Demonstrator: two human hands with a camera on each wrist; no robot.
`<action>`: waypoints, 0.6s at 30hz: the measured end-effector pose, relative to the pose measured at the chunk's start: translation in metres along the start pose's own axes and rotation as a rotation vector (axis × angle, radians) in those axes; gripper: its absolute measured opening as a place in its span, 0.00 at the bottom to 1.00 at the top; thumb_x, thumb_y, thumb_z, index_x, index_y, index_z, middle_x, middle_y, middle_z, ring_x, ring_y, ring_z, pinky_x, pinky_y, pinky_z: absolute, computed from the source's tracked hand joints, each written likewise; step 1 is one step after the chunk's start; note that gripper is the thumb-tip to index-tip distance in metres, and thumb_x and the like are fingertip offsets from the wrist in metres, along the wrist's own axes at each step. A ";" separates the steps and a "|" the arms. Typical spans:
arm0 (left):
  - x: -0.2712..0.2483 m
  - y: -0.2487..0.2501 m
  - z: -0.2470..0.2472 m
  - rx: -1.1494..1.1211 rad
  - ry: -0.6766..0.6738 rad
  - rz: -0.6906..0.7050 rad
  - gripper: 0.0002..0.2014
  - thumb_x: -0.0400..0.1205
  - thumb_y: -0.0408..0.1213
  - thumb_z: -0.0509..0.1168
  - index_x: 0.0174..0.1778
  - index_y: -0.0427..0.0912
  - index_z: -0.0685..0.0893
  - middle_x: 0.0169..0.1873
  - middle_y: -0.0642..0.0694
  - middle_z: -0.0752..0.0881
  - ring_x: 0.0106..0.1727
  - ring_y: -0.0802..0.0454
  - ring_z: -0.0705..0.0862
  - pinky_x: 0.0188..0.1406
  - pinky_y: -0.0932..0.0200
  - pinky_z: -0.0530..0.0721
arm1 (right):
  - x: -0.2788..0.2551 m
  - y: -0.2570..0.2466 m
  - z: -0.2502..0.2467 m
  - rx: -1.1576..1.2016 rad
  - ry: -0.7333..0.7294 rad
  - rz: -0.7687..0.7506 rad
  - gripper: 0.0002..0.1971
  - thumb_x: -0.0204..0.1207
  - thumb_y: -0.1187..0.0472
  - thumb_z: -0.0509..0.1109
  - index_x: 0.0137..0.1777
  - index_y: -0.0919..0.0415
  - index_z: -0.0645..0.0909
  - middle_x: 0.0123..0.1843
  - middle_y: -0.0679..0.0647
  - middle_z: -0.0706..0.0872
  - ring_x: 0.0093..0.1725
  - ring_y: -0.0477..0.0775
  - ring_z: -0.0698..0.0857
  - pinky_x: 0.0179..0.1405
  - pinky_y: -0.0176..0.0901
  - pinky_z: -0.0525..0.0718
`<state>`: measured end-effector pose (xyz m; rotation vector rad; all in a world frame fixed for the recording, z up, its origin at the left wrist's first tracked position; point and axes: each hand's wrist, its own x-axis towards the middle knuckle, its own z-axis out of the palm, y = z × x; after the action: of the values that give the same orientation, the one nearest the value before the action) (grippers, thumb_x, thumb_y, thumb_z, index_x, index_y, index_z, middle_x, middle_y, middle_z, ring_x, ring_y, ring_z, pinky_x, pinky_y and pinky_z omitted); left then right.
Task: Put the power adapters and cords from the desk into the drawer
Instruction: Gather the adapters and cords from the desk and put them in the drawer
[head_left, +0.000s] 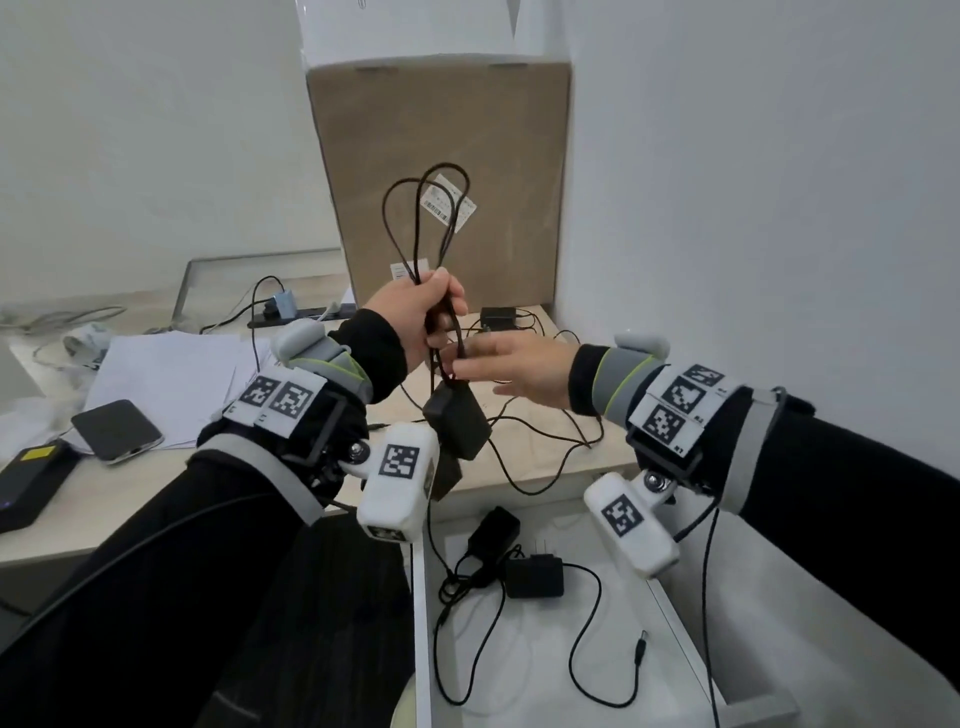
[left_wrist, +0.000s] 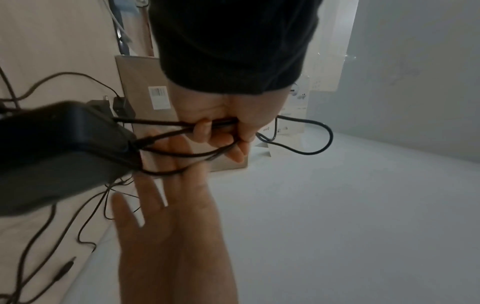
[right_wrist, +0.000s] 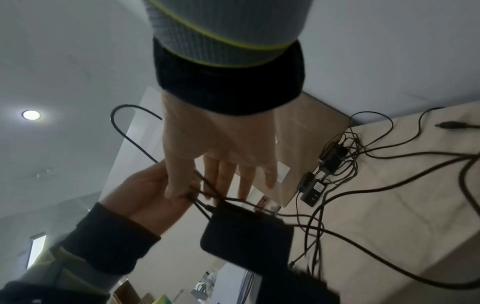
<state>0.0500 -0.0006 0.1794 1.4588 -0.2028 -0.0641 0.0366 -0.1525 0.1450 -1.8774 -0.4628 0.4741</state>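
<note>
My left hand (head_left: 421, 317) grips a looped black cord (head_left: 416, 273) above the desk (head_left: 171, 483); the loops stand up above the fist. The cord's black power adapter (head_left: 457, 423) hangs just below that hand. My right hand (head_left: 514, 366) reaches in from the right with straight fingers that touch the strands between fist and adapter. The left wrist view shows the left hand (left_wrist: 223, 123) curled round the strands and the right hand (left_wrist: 168, 216) flat behind them. A second adapter (head_left: 497, 318) lies at the desk's back. The white drawer (head_left: 422, 623) is open below and holds two adapters (head_left: 535, 574) with cords.
A tall cardboard box (head_left: 441, 156) stands at the back against the right wall. Loose cords (head_left: 545, 447) trail over the desk's right end. On the left lie papers (head_left: 166, 374), a phone (head_left: 117, 430), a black device (head_left: 31, 478) and a power strip (head_left: 291, 312).
</note>
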 end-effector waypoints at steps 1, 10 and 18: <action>0.001 0.001 -0.002 0.003 -0.001 0.009 0.17 0.88 0.37 0.50 0.34 0.43 0.75 0.24 0.49 0.79 0.18 0.61 0.70 0.14 0.70 0.64 | 0.001 0.001 0.002 -0.003 -0.002 -0.028 0.15 0.78 0.59 0.70 0.64 0.52 0.78 0.59 0.47 0.84 0.64 0.48 0.78 0.67 0.48 0.67; 0.002 0.007 -0.022 0.043 0.143 0.019 0.18 0.88 0.37 0.49 0.33 0.44 0.74 0.13 0.55 0.72 0.13 0.62 0.63 0.10 0.71 0.58 | 0.000 0.003 -0.026 -1.004 0.277 -0.023 0.09 0.79 0.54 0.66 0.47 0.60 0.83 0.43 0.52 0.82 0.47 0.56 0.80 0.45 0.41 0.72; -0.002 0.006 -0.017 0.220 0.182 -0.040 0.17 0.87 0.35 0.50 0.33 0.43 0.75 0.12 0.55 0.66 0.11 0.62 0.58 0.12 0.72 0.55 | -0.002 -0.009 -0.062 -1.218 0.404 0.169 0.07 0.75 0.59 0.67 0.36 0.58 0.81 0.37 0.56 0.81 0.42 0.58 0.80 0.39 0.40 0.73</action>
<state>0.0507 0.0173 0.1839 1.6785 -0.0318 0.0603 0.0668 -0.1997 0.1741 -3.1066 -0.3258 -0.1791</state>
